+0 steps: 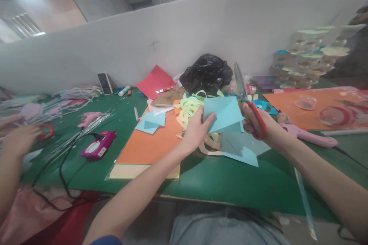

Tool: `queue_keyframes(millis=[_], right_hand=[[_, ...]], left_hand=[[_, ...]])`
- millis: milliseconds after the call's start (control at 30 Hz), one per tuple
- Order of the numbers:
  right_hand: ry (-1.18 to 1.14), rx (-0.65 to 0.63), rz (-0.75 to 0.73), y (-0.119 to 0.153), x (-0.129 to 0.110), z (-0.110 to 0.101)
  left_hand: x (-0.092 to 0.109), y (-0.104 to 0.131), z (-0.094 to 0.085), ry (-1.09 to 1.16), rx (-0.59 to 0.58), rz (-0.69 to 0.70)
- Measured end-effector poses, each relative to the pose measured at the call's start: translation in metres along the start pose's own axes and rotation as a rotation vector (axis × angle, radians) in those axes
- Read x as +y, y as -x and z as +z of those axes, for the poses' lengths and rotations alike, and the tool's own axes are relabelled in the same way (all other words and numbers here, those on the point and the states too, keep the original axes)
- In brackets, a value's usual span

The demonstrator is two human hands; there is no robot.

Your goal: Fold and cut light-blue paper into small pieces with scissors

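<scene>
Pinching light-blue paper (223,111) between thumb and fingers of the left hand (197,128), in front of the black plastic bag (206,72). Gripping red-handled scissors (240,86) in the right hand (269,124), blades pointing up just right of the bag. Facing pale-green paper strips (189,105) just before the bag, a red paper sheet (155,82) left of it, a smartphone (105,83) farther left.

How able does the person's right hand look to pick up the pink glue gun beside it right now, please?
Probably not as things stand: the right hand is gripping the scissors, which would likely need setting down first, though the pink glue gun lies close by.
</scene>
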State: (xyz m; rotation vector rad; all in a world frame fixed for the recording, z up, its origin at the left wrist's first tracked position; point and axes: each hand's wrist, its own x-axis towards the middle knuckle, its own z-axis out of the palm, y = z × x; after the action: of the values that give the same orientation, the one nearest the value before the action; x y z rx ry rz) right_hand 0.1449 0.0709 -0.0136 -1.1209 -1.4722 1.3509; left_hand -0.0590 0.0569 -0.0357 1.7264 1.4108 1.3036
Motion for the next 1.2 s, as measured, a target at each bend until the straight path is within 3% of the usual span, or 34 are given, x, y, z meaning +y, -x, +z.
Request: queue_keyframes(millis=[167, 467, 933, 1067, 1200], right_hand=[[0.038, 0.029, 0.052, 0.001, -0.006, 0.000], [0.127, 0.058, 0.021, 0.008, -0.015, 0.002], [0.173, 0.074, 0.091, 0.000, 0.002, -0.003], [0.066, 0.050, 0.065, 0.000, 0.002, -0.002], [-0.024, 0.078, 0.055, -0.003, 0.002, -0.001]], left_hand=[[0.003, 0.004, 0.000, -0.077, 0.002, 0.022], [-0.005, -0.007, 0.002, 0.390, -0.131, -0.113], [-0.004, -0.005, 0.002, 0.365, -0.140, -0.137], [0.012, -0.016, -0.020, 0.306, -0.045, -0.071], [0.024, -0.032, -0.082, -0.023, 0.275, 0.053]])
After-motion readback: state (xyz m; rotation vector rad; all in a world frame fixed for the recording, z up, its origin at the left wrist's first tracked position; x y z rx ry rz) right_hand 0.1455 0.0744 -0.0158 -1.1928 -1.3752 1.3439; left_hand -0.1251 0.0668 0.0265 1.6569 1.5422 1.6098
